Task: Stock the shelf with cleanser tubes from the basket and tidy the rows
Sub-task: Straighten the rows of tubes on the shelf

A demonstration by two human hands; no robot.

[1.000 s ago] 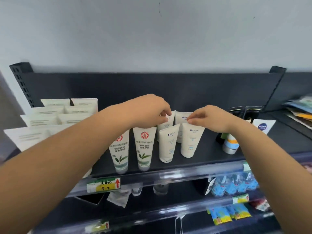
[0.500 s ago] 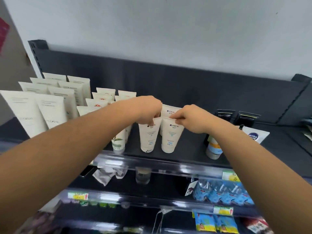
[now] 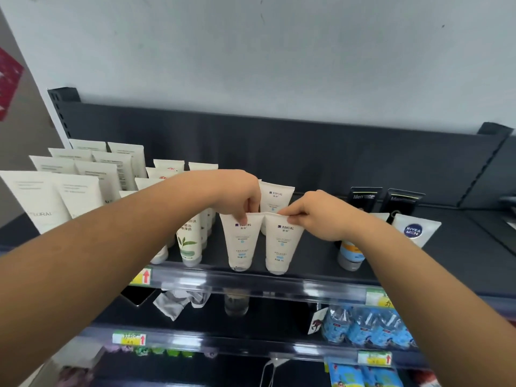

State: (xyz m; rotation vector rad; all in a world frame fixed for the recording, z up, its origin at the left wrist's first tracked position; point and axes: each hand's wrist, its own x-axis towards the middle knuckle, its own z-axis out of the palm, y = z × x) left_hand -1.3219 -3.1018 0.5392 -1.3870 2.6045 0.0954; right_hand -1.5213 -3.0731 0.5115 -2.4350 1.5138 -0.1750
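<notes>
Two white cleanser tubes with blue print stand cap-down side by side at the front of the dark top shelf (image 3: 315,263). My left hand (image 3: 240,195) pinches the top edge of the left front tube (image 3: 241,241). My right hand (image 3: 315,216) pinches the top edge of the right front tube (image 3: 282,244). A third tube of the same kind (image 3: 276,198) stands behind them. Left of them stands a row of green-leaf tubes (image 3: 190,241), partly hidden by my left forearm. No basket is in view.
Larger cream tubes (image 3: 69,191) fill the shelf's left end. At the right stand black men's tubes (image 3: 363,198), a Nivea Men tube (image 3: 416,230) and a blue-orange tube (image 3: 350,255). Lower shelves hold blue packets (image 3: 365,328) and a crumpled wrapper (image 3: 178,300). Yellow price tags sit on the rails.
The view has swung left and closer. Both hands have moved with the two front tubes toward the shelf's front edge, still pinching their tops.
</notes>
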